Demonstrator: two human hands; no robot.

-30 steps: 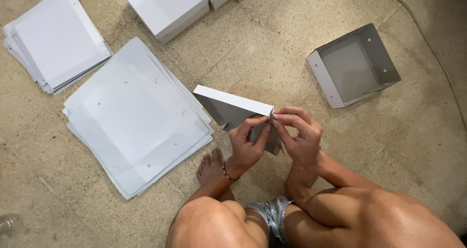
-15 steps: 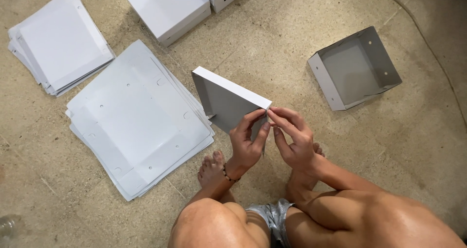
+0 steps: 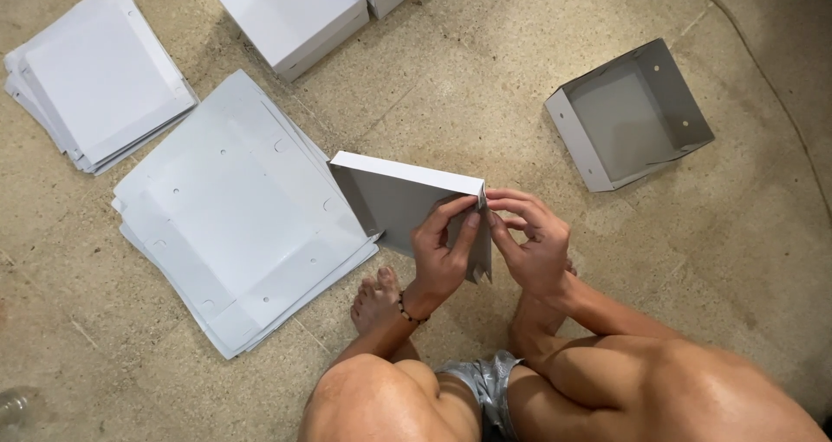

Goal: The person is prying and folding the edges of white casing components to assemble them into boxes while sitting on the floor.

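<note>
I hold a half-folded white cardboard box (image 3: pixel 394 195) upright over the floor, its grey inside facing me. My left hand (image 3: pixel 442 251) grips its right end from the front, fingers on the corner flap. My right hand (image 3: pixel 533 243) pinches the same top right corner from the other side. Both sets of fingertips meet at that corner. My bare feet and knees are below the box.
A stack of flat white box blanks (image 3: pixel 234 208) lies to the left, a smaller stack (image 3: pixel 95 74) at far left. A folded open box (image 3: pixel 628 113) sits at right. Closed white boxes (image 3: pixel 290 13) stand at the top. A cable (image 3: pixel 763 69) curves across the rough floor.
The box has been turned so its grey inside faces me and its top edge lies nearly level. Both hands stayed at the right corner, shifting slightly right.
</note>
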